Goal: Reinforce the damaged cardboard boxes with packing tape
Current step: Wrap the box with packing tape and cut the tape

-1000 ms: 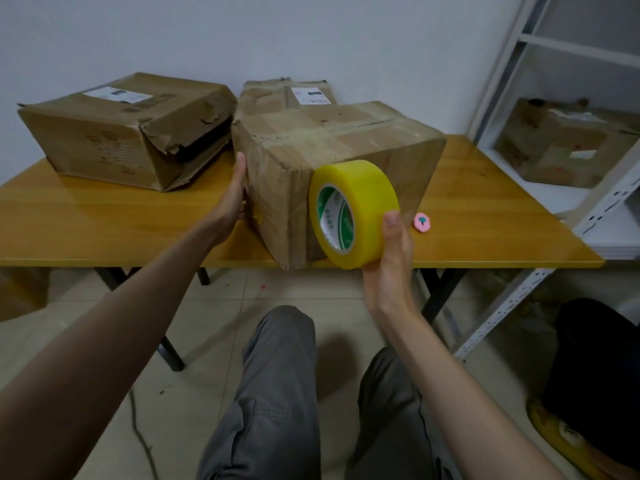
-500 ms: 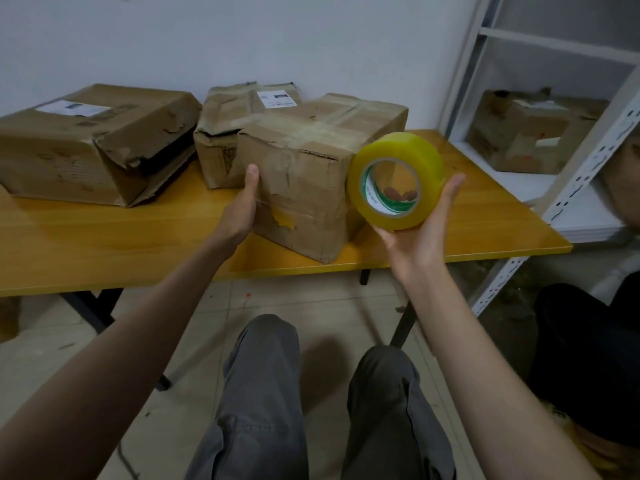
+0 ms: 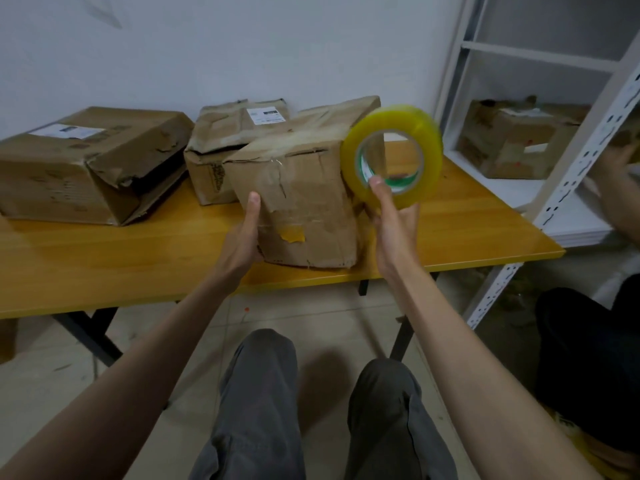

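A crumpled cardboard box [image 3: 304, 206] with a torn front stands near the front edge of the wooden table [image 3: 121, 258]. My left hand [image 3: 244, 237] holds its left front corner, thumb up along the edge. My right hand [image 3: 393, 220] holds a yellow roll of packing tape [image 3: 391, 154] upright at the box's right side, thumb hooked into the core. Two other damaged boxes lie behind: a big one [image 3: 79, 168] at the left, its end flap torn open, and a smaller one [image 3: 221, 143] with a white label.
A white metal shelf [image 3: 568, 188] stands right of the table, with another battered box [image 3: 516, 140] on it. Another person's hand [image 3: 620, 161] reaches in at the far right, their dark-clothed legs below. My knees are under the table's front edge.
The near box has turned, its torn front now facing me. My left hand shifted to its front corner. The tape roll rose and swung close against the box's right side.
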Tool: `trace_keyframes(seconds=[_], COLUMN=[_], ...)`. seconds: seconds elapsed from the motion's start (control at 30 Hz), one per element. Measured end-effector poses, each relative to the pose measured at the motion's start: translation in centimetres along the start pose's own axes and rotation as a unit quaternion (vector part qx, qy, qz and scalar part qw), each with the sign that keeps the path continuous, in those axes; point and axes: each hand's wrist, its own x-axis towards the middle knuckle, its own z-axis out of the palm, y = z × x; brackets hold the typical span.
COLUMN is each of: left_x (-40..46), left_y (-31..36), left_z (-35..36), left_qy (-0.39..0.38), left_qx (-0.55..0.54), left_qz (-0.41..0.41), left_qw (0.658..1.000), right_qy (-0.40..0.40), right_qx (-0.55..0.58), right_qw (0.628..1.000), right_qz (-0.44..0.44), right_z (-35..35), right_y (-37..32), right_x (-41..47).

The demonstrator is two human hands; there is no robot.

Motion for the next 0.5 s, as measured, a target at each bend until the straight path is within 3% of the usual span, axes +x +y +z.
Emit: trace_keyframes(seconds=[0.13,0.5], left_x=[-1.0,-1.5], left_y=[0.3,0.5], left_z=[0.9,4.1], left_qy=[-0.010,-0.028], left_qx=[-0.044,-0.068], left_qz=[-0.029,-0.038], left_qw=[0.999,0.997], right_qy=[-0.008,0.013], right_qx=[-0.039,-0.049], right_qw=[0.998,0.998], right_qz=[-0.040,-0.030], right_z=[1.6,-0.4], right_y=[-2.3,-4.4], right_x=[1.0,3.7])
